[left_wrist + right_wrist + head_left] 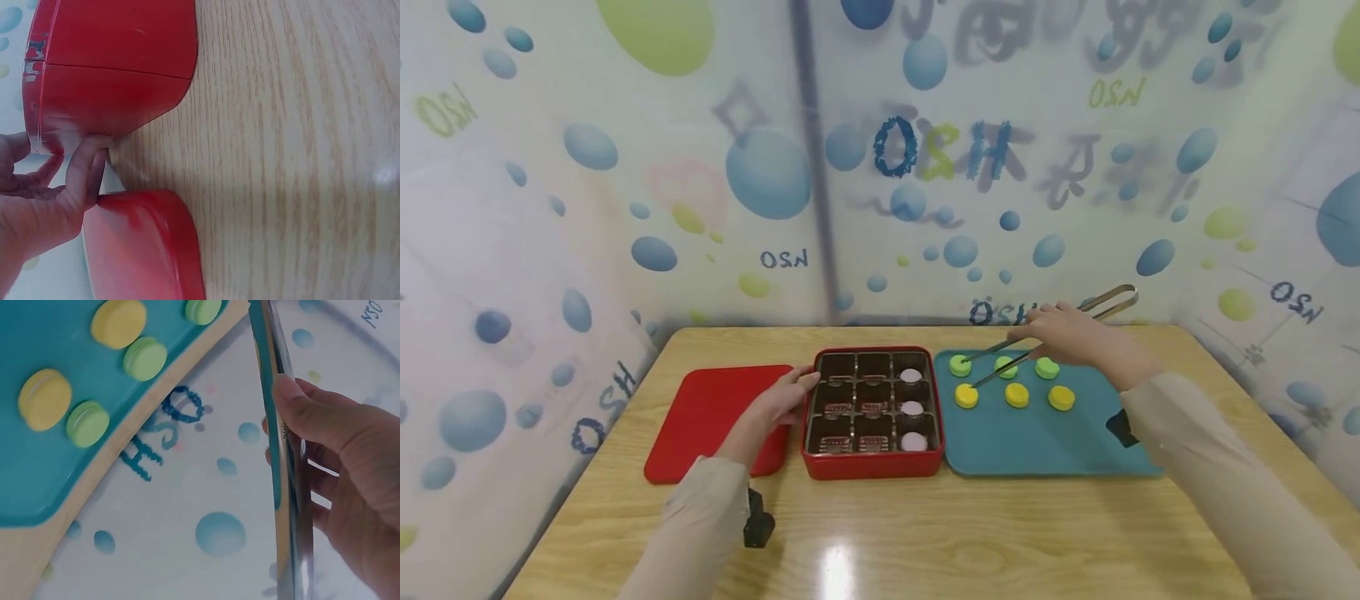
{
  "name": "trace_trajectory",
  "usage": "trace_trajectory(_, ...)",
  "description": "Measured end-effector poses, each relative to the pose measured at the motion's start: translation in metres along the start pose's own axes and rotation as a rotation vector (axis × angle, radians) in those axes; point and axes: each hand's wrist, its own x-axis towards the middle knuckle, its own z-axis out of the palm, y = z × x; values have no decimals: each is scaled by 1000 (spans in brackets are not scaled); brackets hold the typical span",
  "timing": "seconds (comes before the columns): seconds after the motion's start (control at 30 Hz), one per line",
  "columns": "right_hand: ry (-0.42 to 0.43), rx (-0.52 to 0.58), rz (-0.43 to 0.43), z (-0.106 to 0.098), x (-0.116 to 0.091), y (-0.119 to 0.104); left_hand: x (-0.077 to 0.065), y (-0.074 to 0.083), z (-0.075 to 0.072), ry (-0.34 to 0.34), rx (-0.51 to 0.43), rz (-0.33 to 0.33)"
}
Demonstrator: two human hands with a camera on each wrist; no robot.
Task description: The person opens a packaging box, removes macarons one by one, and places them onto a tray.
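Observation:
My left hand (786,396) holds the left side of a red tin box (872,467), its fingers at the rim and outer wall. Inside the box, a brown divided insert (855,417) has pale lilac macarons (913,442) in its right column. My right hand (1063,332) grips metal tongs (1116,304) over a teal tray (1045,446). The tong arms are spread; one tip is by the back-left green macaron (960,365), the other by the front-left yellow macaron (966,396). In the right wrist view, thumb and fingers pinch the tongs (290,487).
A red lid-like panel (707,417) lies left of the box. More green macarons (1047,367) and yellow macarons (1062,397) sit in rows on the tray. The wooden table (880,533) ends at a patterned curtain (887,225) behind.

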Motion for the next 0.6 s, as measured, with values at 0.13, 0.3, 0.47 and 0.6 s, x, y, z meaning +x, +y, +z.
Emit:
trace_trajectory(0.13,24,-7,-23,1,13,-5,2,-1,1,5,-5,-3)
trace_trajectory(0.3,69,-33,-50,-5,26,-14,3,-1,4,9,-13,-7)
trace_trajectory(0.47,133,-107,-110,-12,44,-22,2,-1,4,13,-13,-8)
trace_trajectory(0.6,142,-187,-135,-15,61,-29,2,-1,2,14,-10,-7)
